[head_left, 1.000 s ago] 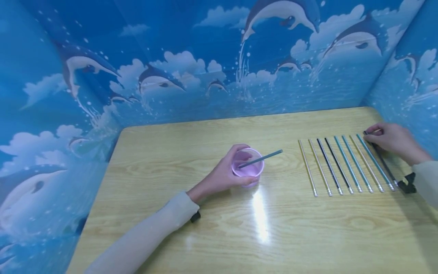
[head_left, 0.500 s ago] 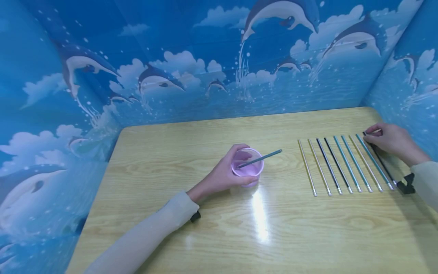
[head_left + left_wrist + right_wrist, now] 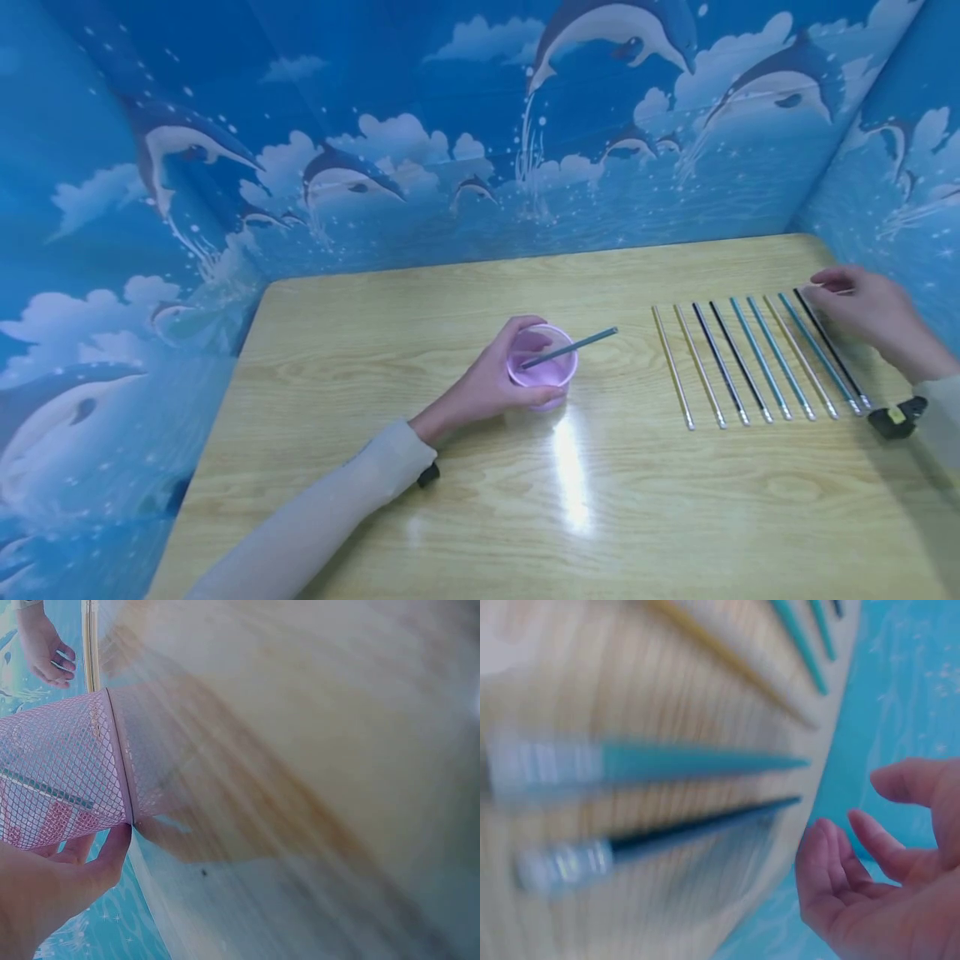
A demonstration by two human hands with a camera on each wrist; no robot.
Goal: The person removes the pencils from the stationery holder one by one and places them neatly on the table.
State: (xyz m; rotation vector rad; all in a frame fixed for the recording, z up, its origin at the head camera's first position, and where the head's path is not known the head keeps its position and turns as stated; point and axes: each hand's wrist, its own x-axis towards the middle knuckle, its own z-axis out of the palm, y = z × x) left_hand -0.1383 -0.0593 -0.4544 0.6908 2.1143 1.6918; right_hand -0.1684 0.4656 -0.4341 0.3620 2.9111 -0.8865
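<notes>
My left hand grips a pink mesh pencil cup by its side, near the table's middle. One dark green pencil leans inside the cup and sticks out over its rim to the right. At the right, my right hand hovers beside the far end of a black pencil, the outermost of a row. In the right wrist view its thumb and fingers are apart, with nothing between them, and the black pencil lies on the table in front of them.
Several pencils lie side by side left of the black one: a teal pencil, natural wood pencils such as this yellowish pencil, and dark ones, eraser ends toward me. The wooden table meets a dolphin-print backdrop behind and at both sides.
My right hand has let go of the black pencil's far end and moved slightly right, off it. The black pencil now lies beside the teal one. My left hand and the cup stay put.
</notes>
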